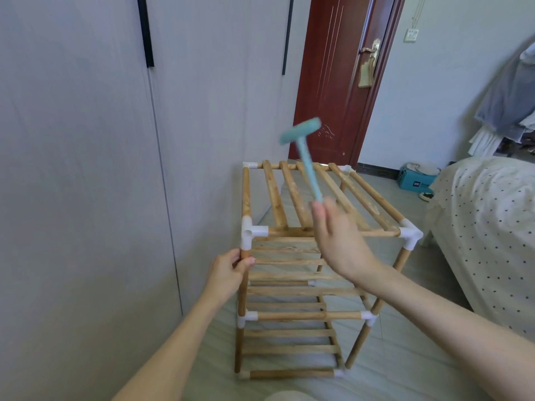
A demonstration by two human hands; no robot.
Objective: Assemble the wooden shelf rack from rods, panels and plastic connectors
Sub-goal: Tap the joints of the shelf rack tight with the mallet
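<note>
A tall wooden shelf rack (304, 256) made of round brown rods and white plastic corner pieces stands on the pale grey floor (202, 371). It is between a grey wardrobe wall (86, 169) and a bed with a white spotted cover (486, 227). The rack has slatted wooden panels at three levels, and the top panel (318, 195) shows best.

The left hand (228, 270) is wrapped round the near left upright rod (244, 280). It holds the rod just under the white plastic corner connector (250, 233) at the top left front corner.

The right hand (338, 235) is up in the air above the front of the top panel. It holds the bottom of the handle of a small light blue plastic hammer (307, 151). The fingers close on the handle, but the hand is blurry, so how they sit is hard to see. The hammer head is high above the rack and touches nothing. The hammer is blurry too.

Behind the rack is a dark red wooden door (333, 82) with a gold handle. A blue box (415, 178) sits on the floor near the door. Some clothes (509, 96) hang at the far right.
</note>
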